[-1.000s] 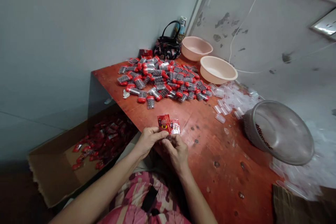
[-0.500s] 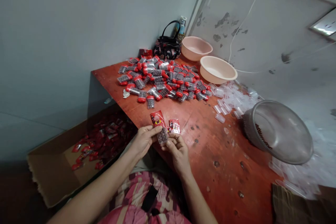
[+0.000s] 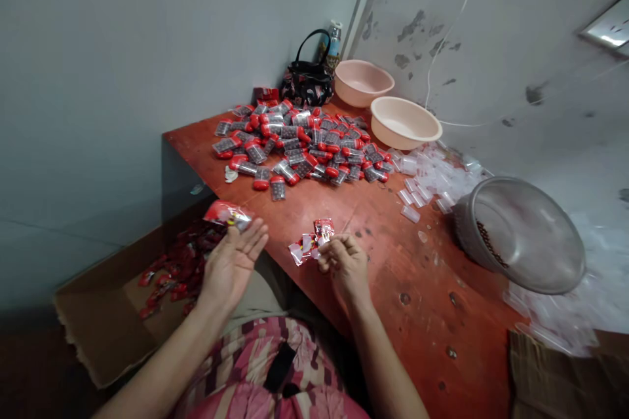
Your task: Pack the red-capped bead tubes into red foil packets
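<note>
My left hand (image 3: pixel 233 260) is over the table's left edge with its fingers stretched out. A shiny red packet (image 3: pixel 227 213) is just beyond its thumb, slightly blurred, above the carton. My right hand (image 3: pixel 348 265) has its fingertips pinched at the edge of small red and clear packets (image 3: pixel 305 247) that lie near the table's front edge. Farther back, a large heap of clear containers with red caps and dark beads (image 3: pixel 295 134) covers the table (image 3: pixel 393 236).
A carton (image 3: pixel 111 321) of red packets stands low at the left. Two pink basins (image 3: pixel 405 121), a black handbag (image 3: pixel 307 84) and a bottle (image 3: pixel 334 39) are at the back. Clear empty tubes (image 3: pixel 432 173) surround a grey basin (image 3: pixel 525 236) at the right; brown cardboard (image 3: pixel 555 380) is at lower right.
My left hand has moved left and opened, and the packet has gone from between both hands to above the carton. My right hand has shifted slightly right to the small packets.
</note>
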A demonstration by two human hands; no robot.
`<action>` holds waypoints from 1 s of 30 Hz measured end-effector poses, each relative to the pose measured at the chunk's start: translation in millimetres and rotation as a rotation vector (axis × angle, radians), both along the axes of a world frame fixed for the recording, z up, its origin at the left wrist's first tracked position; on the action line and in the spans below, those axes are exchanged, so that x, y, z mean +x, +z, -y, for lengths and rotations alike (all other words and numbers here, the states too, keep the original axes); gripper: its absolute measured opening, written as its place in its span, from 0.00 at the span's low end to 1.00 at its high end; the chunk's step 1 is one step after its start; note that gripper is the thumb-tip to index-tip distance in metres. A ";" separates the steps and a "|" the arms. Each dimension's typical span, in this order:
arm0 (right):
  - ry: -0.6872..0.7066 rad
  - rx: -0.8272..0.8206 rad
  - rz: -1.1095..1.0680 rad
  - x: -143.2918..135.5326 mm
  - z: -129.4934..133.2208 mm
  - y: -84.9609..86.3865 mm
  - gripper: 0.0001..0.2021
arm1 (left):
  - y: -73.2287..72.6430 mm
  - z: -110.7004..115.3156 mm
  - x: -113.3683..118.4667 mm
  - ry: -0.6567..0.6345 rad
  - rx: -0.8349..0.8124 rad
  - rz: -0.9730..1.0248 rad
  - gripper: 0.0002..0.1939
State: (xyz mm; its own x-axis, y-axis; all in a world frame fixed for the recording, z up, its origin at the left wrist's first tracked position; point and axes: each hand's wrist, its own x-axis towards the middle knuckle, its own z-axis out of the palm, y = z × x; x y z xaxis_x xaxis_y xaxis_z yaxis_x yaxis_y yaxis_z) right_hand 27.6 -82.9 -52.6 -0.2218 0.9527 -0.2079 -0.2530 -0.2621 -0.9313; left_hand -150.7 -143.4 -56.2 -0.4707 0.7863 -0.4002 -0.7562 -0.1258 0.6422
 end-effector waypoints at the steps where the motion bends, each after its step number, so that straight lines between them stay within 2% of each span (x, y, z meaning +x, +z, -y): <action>1: -0.035 0.015 0.021 8.1 -3.7 1.4 0.09 | -1.2 0.2 -1.9 0.036 -0.034 -0.046 0.16; 2: -0.063 0.024 0.044 15.9 -6.9 2.1 0.09 | -3.0 -0.5 -0.6 0.025 -0.068 -0.111 0.18; 4: -0.094 0.030 0.091 28.2 -11.3 1.3 0.10 | -7.7 -6.0 11.0 -0.114 -0.097 -0.349 0.20; 5: -0.095 0.028 0.107 32.3 -12.1 -0.2 0.10 | -10.4 -11.1 20.0 -0.212 -0.076 -0.534 0.20; 7: -0.086 0.023 0.125 36.6 -11.0 -4.3 0.11 | -16.1 -25.5 39.2 -0.388 0.032 -1.026 0.20; 8: -0.076 0.024 0.132 37.5 -9.6 -6.5 0.11 | -19.1 -33.8 47.7 -0.435 0.079 -1.265 0.20; 10: -0.055 0.025 0.155 38.3 -6.2 -10.3 0.11 | -25.6 -49.8 60.0 -0.478 0.088 -1.632 0.19; 11: -0.047 0.026 0.171 38.9 -4.9 -11.8 0.11 | -29.0 -56.3 63.5 -0.476 0.069 -1.747 0.18; 13: -0.033 0.031 0.203 40.9 -4.2 -13.9 0.11 | -35.6 -65.0 66.0 -0.450 0.044 -1.847 0.14; 15: -0.036 0.049 0.245 43.0 -6.9 -15.8 0.10 | -40.2 -68.4 64.8 -0.404 0.078 -1.802 0.11; 18: -0.081 0.130 0.329 42.2 -17.0 -20.1 0.09 | -40.2 -68.0 62.3 -0.362 0.148 -1.574 0.10; 21: -0.119 0.185 0.354 34.3 -30.6 -24.0 0.12 | -32.6 -64.8 63.8 -0.386 0.199 -1.320 0.12; 24: -0.085 0.134 0.255 23.9 -41.0 -21.4 0.15 | -22.5 -58.5 66.2 -0.393 0.231 -1.196 0.13; 28: -0.044 0.085 0.116 12.3 -44.4 -7.8 0.15 | -12.7 -49.0 60.1 -0.331 0.079 -0.975 0.21; 30: 0.019 0.064 0.093 6.3 -44.0 -1.6 0.15 | -11.0 -46.5 53.8 -0.427 -0.006 -0.774 0.16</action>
